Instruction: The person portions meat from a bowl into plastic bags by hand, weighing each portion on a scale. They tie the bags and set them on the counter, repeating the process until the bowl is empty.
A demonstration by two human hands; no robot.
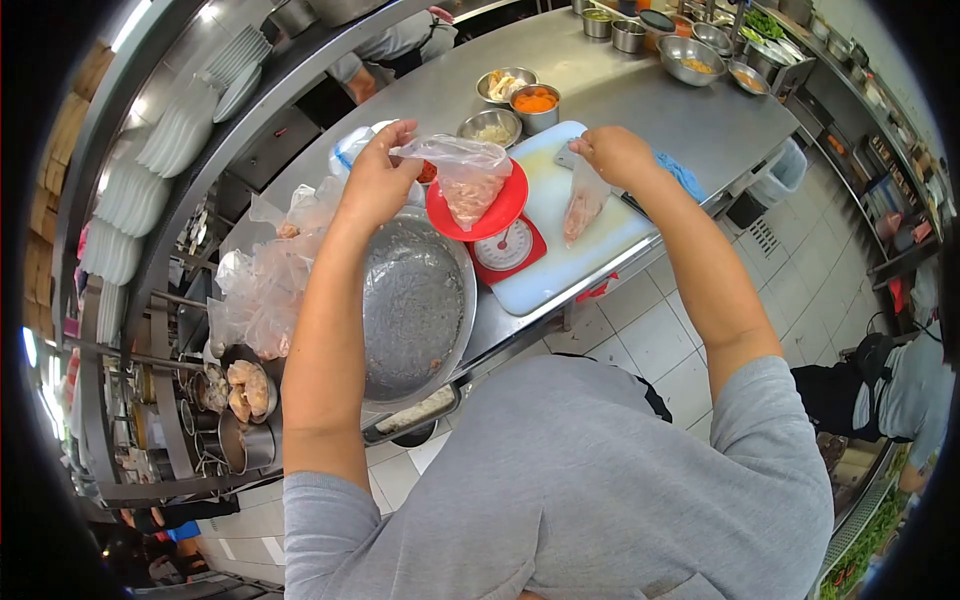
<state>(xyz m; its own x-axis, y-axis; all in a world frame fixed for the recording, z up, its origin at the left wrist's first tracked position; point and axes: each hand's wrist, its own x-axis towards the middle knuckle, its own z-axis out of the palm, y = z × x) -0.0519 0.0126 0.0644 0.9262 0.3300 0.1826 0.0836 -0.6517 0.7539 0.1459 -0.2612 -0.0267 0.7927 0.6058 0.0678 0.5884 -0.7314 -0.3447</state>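
Note:
My left hand (382, 178) pinches the open end of a clear plastic bag of chopped pale pink meat (472, 190). That bag rests on the red pan (516, 190) of a kitchen scale (505, 250) with a round white dial. My right hand (615, 158) grips the top of a second plastic bag of meat (583, 210), which hangs over the white cutting board (525, 290). Just behind my right fingers lies a metal blade (568, 155), partly hidden. Left of the scale sits a large metal basin (415, 300) with meat residue inside.
Several filled plastic bags (270, 290) are heaped left of the basin. Behind the scale stand bowls of orange pieces (535, 100) and pale food (492, 128). A blue cloth (680, 176) lies right of the board. Other people (900, 385) stand at the right and far left.

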